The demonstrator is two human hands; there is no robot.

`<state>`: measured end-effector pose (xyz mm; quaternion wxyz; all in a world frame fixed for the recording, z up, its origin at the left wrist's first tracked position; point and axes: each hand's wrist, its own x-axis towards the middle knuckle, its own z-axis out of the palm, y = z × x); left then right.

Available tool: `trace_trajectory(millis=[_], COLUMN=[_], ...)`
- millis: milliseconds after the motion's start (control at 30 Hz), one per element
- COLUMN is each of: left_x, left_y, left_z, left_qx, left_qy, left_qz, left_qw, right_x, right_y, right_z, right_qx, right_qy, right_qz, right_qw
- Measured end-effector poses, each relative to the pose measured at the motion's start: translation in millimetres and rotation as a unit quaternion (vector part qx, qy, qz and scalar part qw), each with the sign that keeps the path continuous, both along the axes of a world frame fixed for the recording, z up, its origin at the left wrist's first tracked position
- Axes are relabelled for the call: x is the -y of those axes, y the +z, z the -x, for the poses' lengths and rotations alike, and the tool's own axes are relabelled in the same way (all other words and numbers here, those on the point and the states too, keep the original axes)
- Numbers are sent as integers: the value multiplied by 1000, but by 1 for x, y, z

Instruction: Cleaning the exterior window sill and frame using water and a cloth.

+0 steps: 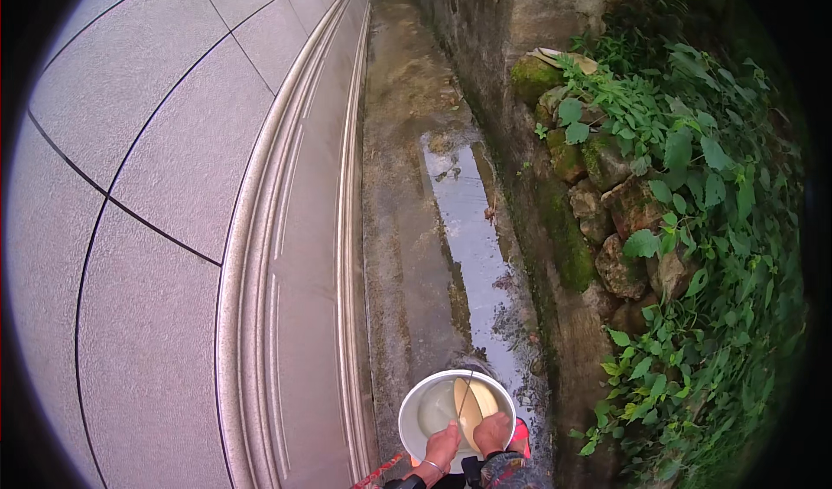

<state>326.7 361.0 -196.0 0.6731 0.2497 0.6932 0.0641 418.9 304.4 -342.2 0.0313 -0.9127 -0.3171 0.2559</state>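
Observation:
Low in the head view is a round, pale metal-looking bucket (pixel 406 424) with cloudy liquid (pixel 437 408) in it. A pale yellow, rounded object, perhaps a gourd dipper (pixel 465 398), sits tilted in the bucket's right half. My right hand (pixel 493 432) is closed on its near side. My left hand (pixel 443 447), with a bracelet at the wrist, grips the lower end of a thin dark rod (pixel 467 388), which rises across the yellow object to the bucket's far rim. This may be the bucket's handle; I cannot tell.
A tiled wall with a moulded stone ledge (pixel 299 242) runs along the left. Ahead stretches a narrow wet concrete passage (pixel 403 229) with a long puddle (pixel 474 242). Mossy stones (pixel 621 268) and leafy plants (pixel 708 359) border the right. A pink-red shoe (pixel 522 437) shows beside the bucket.

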Motion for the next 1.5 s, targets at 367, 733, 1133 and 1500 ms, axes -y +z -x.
trace_trajectory(millis=[367,733,1133,1500], left_x=[-15,-55,-103,-85], left_y=[51,21,-6,-46], left_z=[68,112,144,167], left_qx=[12,32,49,8], left_qy=[35,160,275,476], left_qz=[7,-57,-49,-39], left_qw=[999,985,959,878], right_x=[0,-48,-72,-150], right_y=[-61,9,56,115], right_z=[59,76,27,-185], right_qx=[-164,-623,-647,-568], right_qy=[261,-343,-340,-322], right_qz=[41,-9,-120,-162], right_qw=[950,703,672,740])
